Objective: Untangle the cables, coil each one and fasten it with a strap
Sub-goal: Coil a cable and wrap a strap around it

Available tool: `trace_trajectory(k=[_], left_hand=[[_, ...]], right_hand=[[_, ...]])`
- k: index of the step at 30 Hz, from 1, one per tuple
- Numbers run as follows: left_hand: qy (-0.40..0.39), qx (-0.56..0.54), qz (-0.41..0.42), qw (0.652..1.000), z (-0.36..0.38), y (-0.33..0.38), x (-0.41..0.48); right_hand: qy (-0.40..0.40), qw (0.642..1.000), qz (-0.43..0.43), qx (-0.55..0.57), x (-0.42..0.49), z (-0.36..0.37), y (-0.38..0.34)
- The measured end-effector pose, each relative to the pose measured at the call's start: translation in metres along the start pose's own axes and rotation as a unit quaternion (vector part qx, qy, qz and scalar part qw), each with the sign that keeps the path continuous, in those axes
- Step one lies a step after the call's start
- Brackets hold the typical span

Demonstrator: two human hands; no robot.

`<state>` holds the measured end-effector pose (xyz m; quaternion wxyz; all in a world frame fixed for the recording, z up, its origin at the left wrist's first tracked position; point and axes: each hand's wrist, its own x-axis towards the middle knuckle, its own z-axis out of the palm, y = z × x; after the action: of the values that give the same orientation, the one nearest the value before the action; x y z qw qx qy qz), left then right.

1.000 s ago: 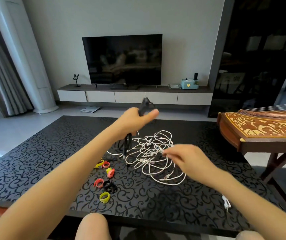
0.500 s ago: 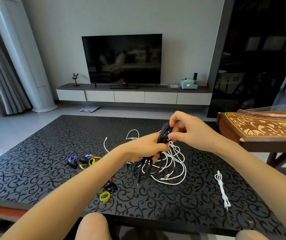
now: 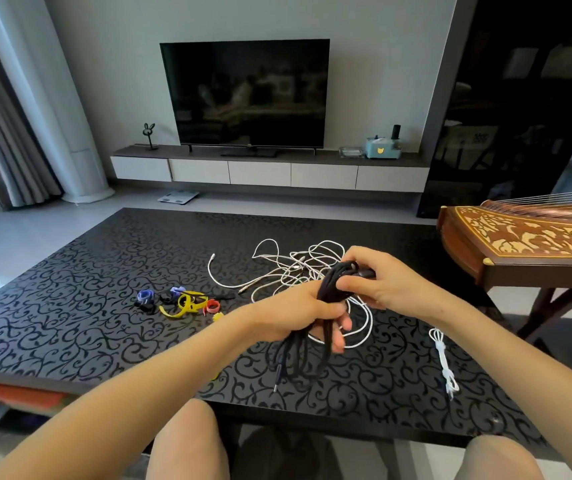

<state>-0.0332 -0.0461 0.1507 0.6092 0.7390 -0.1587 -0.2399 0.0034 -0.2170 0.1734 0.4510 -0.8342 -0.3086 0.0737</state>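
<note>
- Your left hand (image 3: 307, 311) grips the coiled black cable (image 3: 326, 299) above the table (image 3: 70, 306).
- Your right hand (image 3: 378, 278) pinches the coil's top.
- White cables (image 3: 277, 268) lie tangled behind; straps (image 3: 180, 301) lie to the left.

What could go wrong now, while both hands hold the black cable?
1. Loops of the black cable hang loose below the left hand; they may slip out and uncoil.
2. The white cables lie right behind the bundle; the hanging plug could catch them.
3. The straps lie off to the left, and the right hand is busy too, so fetching one may let the coil spring open.
</note>
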Motion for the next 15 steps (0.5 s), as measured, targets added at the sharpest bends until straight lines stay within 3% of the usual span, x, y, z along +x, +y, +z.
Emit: trace_trajectory(k=[2,4,7,9,11,15], left_hand=[[0.005,-0.007,-0.004,1.000,0.004,-0.006,-0.001],[0.022,0.092,-0.005,0.995,0.007,-0.014,-0.001],[0.056,0.337,-0.006,0.940,0.002,-0.036,0.001],[0.079,0.430,-0.040,0.899,-0.002,-0.053,-0.003],[0.082,0.422,-0.037,0.902,-0.005,-0.064,-0.013],[0.119,0.208,0.010,0.971,-0.019,-0.080,-0.031]], right_hand=[[-0.003,0.999,0.025,0.041,-0.003,0.006,0.006],[0.002,0.996,0.037,0.076,-0.007,0.015,0.013],[-0.017,0.991,0.064,0.117,-0.014,0.035,0.025],[-0.029,0.986,0.093,0.133,-0.014,0.055,0.030],[-0.014,0.983,0.106,0.149,-0.013,0.072,0.035],[-0.012,0.947,0.145,0.287,0.004,0.099,0.045]])
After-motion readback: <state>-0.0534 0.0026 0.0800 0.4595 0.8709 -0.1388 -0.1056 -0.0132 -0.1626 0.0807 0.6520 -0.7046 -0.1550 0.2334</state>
